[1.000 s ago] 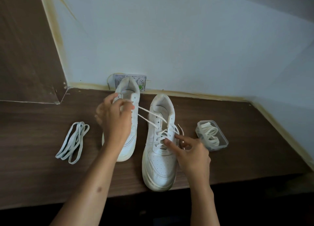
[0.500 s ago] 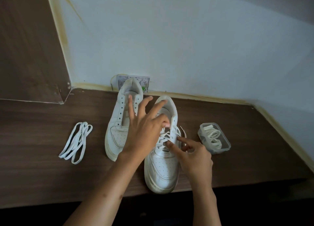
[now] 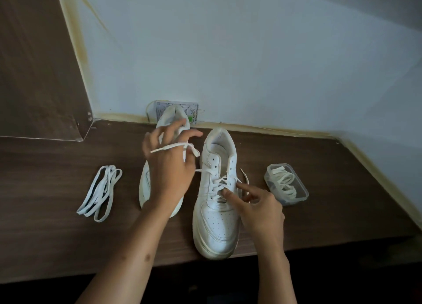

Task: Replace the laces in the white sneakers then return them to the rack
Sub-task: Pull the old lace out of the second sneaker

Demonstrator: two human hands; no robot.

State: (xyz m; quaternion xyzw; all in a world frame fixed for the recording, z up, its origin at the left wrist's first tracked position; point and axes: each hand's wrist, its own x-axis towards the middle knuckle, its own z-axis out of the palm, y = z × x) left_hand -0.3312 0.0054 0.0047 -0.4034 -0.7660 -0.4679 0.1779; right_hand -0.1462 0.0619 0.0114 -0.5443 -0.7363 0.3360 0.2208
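Two white sneakers stand side by side on the brown wooden surface (image 3: 57, 235), toes towards me. My left hand (image 3: 169, 169) hovers over the left sneaker (image 3: 144, 187) and grips a white lace (image 3: 173, 146) looped across its back and fingers. The lace runs taut to the upper eyelets of the right sneaker (image 3: 217, 223). My right hand (image 3: 258, 209) rests on that shoe, thumb and forefinger pressing on the crossed lacing (image 3: 220, 181) over the tongue. A loose lace end (image 3: 243, 177) lies just right of the forefinger.
A bundle of loose white laces (image 3: 100, 193) lies to the left of the shoes. A clear plastic box (image 3: 296, 197) holding coiled laces sits to the right. A wall socket (image 3: 194, 106) is behind the left sneaker. The surface's front edge is just below the toes.
My left hand went from the left sneaker across to the right sneaker's eyelets, then pulled back left and up with the lace wrapped round it. My right hand stayed on the lacing.
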